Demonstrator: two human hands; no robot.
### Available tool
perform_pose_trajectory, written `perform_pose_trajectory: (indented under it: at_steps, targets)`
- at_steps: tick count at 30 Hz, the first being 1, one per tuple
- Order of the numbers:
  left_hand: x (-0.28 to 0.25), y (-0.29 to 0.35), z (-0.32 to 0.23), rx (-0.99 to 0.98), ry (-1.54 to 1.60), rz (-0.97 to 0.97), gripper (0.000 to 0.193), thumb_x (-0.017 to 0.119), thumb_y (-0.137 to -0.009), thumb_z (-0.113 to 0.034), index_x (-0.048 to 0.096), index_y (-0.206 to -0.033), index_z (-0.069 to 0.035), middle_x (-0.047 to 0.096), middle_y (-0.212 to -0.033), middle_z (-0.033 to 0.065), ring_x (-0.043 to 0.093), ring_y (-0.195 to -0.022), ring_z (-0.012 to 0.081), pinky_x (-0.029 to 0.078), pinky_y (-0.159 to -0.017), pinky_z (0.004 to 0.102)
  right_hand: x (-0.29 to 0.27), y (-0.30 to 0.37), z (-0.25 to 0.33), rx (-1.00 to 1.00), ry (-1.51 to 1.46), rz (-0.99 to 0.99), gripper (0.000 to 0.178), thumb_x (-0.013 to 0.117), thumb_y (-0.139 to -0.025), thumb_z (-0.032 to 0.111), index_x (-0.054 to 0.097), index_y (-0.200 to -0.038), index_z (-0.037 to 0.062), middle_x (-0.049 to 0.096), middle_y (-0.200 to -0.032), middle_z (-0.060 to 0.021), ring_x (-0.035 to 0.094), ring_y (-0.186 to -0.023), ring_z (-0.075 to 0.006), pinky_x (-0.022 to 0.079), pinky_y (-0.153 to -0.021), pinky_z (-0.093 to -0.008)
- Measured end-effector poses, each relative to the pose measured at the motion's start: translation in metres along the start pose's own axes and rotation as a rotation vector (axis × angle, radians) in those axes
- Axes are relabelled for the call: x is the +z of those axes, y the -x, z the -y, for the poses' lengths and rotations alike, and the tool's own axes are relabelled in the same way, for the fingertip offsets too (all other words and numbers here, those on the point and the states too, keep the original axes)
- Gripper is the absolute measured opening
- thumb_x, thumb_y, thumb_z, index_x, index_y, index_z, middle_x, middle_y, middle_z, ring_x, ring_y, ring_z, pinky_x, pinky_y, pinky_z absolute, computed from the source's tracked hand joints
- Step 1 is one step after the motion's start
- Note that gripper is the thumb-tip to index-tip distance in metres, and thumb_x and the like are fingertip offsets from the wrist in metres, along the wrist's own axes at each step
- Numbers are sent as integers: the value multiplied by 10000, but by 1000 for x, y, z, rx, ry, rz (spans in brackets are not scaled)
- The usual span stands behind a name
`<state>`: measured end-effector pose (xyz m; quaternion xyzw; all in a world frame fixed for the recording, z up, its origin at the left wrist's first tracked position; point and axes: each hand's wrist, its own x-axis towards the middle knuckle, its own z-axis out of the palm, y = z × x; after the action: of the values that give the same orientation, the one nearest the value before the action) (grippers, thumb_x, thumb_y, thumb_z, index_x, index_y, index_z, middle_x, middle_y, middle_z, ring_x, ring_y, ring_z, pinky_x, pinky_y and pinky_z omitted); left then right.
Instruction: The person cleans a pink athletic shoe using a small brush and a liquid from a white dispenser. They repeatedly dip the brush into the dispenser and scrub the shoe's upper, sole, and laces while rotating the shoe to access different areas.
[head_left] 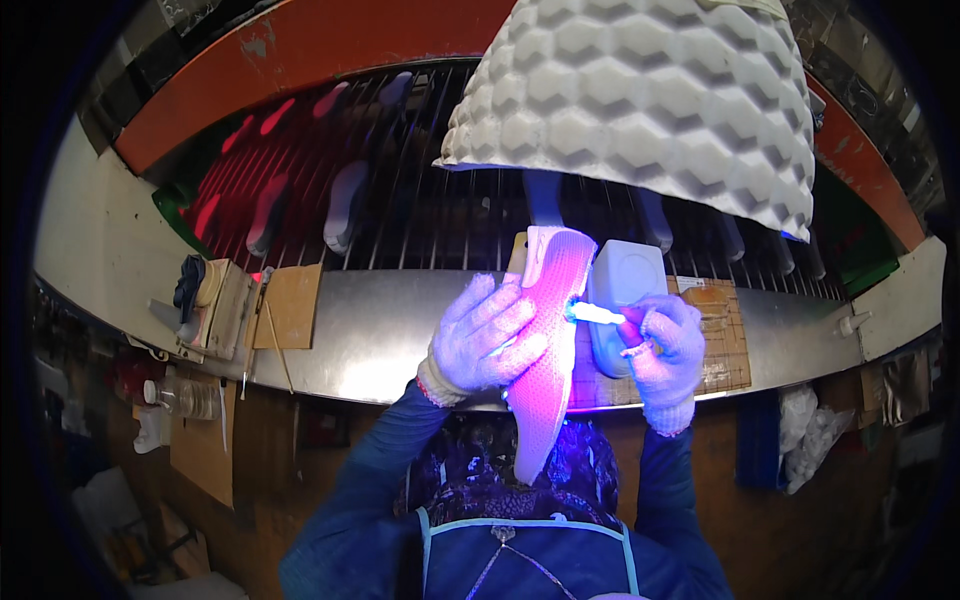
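Note:
A pink textured shoe upper (555, 345) lies at a slant in front of my body, glowing under violet light. My gloved left hand (488, 338) is closed round its left side, fingers spread over the surface. From the right, my gloved right hand (665, 350) pinches a short white brush (598, 314). The brush's dark tip touches the right edge of the upper. Just behind the brush stands a white plastic container (628, 268), partly hidden by it and by my right hand.
A metal ledge (370, 340) runs before a rack of rods (400, 210) bearing several shoe parts, some lit red. A pale hexagon-patterned cover (640, 100) overhangs the rack. Cardboard (290, 305) with thin sticks lies left; a gridded board (735, 345) lies right.

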<state>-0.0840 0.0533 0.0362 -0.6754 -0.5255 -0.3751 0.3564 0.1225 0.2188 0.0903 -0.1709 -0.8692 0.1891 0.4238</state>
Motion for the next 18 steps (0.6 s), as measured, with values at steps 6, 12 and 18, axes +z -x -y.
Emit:
perform_pose_trajectory:
  at_steps: [6,12,18]
  targets:
    - [-2,-11,12,29,3,18,362,766,-728,-159,681,-1072,-233,670,-1175,85,645,-1221,351,478,-1057,568,-8,-8,4,-75,-1,35,207,845,-671,89,770,-863,114,693,-912,-28,608,-840,-234,420,-800,-372]
    - [-5,-22,21,66,-32,4,323,721,-776,-177,679,-1088,-250,684,-1192,81,650,-1210,321,460,-1099,539,-16,-19,2,-132,-5,102,192,840,-673,110,771,-852,123,687,-899,-36,618,-847,-234,403,-778,-374]
    - [-9,-30,29,78,-35,12,348,760,-733,-143,681,-1061,-231,672,-1221,107,664,-1201,366,510,-1003,557,-20,-27,-3,-126,-129,198,168,835,-675,118,761,-825,125,687,-894,-38,620,-845,-237,398,-783,-378]
